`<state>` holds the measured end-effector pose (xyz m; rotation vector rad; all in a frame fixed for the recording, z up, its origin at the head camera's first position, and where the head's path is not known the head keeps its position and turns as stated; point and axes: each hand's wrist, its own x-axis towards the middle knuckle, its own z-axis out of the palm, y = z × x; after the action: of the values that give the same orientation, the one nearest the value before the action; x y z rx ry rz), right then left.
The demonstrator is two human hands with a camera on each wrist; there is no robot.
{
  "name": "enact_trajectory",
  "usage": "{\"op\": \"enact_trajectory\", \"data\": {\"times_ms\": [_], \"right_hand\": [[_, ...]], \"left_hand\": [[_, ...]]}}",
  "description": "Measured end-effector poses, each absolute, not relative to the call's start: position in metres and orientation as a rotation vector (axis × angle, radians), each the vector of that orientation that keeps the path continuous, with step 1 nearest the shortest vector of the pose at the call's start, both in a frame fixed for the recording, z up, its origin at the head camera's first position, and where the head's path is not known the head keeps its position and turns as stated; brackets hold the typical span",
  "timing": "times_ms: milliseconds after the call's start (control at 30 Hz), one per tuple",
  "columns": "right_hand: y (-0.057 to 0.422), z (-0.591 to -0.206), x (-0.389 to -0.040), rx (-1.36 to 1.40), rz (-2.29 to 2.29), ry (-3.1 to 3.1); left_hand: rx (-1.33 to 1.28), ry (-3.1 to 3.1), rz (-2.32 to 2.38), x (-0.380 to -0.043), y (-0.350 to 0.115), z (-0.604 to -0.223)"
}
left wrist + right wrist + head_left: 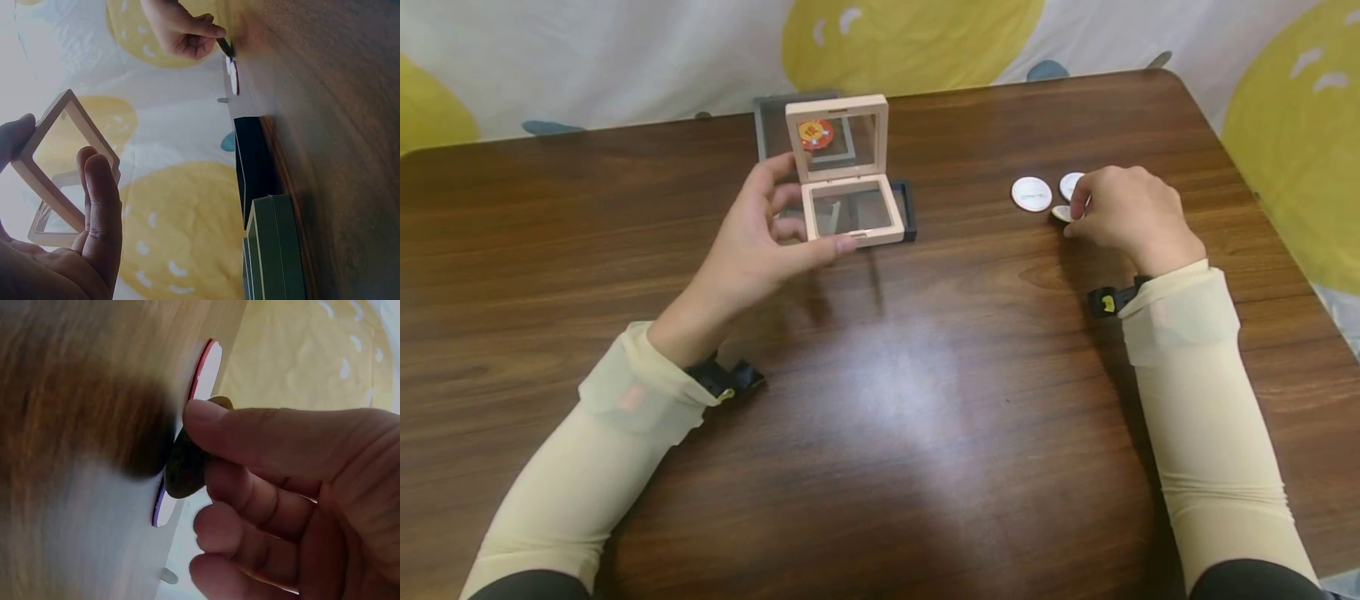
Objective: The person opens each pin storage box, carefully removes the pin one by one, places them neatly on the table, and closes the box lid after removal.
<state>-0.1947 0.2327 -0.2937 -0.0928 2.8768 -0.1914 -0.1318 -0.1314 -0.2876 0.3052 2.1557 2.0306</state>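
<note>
We look down on a wooden bench [925,433], with a patterned cloth [700,58] behind its far edge. Two pale sleeves [1202,417] reach in over it. The left hand [745,242] is clamped on a cream case [844,177], its thumb lying along the front edge and the other fingers spread along the left side, so thumb and fingers are parted by the width of the case. We see the case open, lid upright and base towards us, held up off the bench, as the left wrist view confirms. The right hand [1135,208] is well apart from it; there we find thumb and forefinger nearly together, pinching a small dark disc [184,465], while the remaining fingers curl in beneath. Behind the cream case we make out a grey case [770,125], and at its right a dark case [911,212]. Just beside the right fingertips, two white discs [1032,194] lie flat on the bench, and the pinched one is tilted, right at the fingertips; we cannot tell whether its lower edge touches the wood. Through the lid's window we spot a red-and-yellow disc [816,134].
</note>
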Motion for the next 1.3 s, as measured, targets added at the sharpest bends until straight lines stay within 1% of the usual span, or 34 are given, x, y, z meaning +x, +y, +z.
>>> {"op": "enact_trajectory", "data": {"times_ms": [433, 567, 633, 733, 833, 1033, 1300], "right_hand": [[0.232, -0.298, -0.193, -0.154, -0.163, 2.801], [0.215, -0.291, -0.186, -0.234, -0.21, 2.867], [0.198, -0.285, -0.178, -0.352, -0.335, 2.927], [0.169, -0.276, -0.163, -0.603, -0.563, 2.981], [0.148, -0.269, -0.147, -0.836, -0.644, 2.992], [0.131, -0.264, -0.124, -1.026, -0.634, 3.016], [0.119, -0.273, -0.116, -1.36, -0.682, 3.034]], "left_hand": [[0.306, 2.091, 2.071, -0.133, -0.131, -0.288], [0.301, 2.017, 2.102, -0.132, -0.13, -0.289], [0.309, 1.99, 2.111, -0.131, -0.128, -0.289], [0.319, 1.974, 2.095, -0.129, -0.126, -0.289], [0.33, 1.989, 2.055, -0.128, -0.123, -0.29], [0.374, 2.031, 1.98, -0.126, -0.121, -0.293], [0.479, 2.138, 1.863, -0.124, -0.12, -0.296]]}}
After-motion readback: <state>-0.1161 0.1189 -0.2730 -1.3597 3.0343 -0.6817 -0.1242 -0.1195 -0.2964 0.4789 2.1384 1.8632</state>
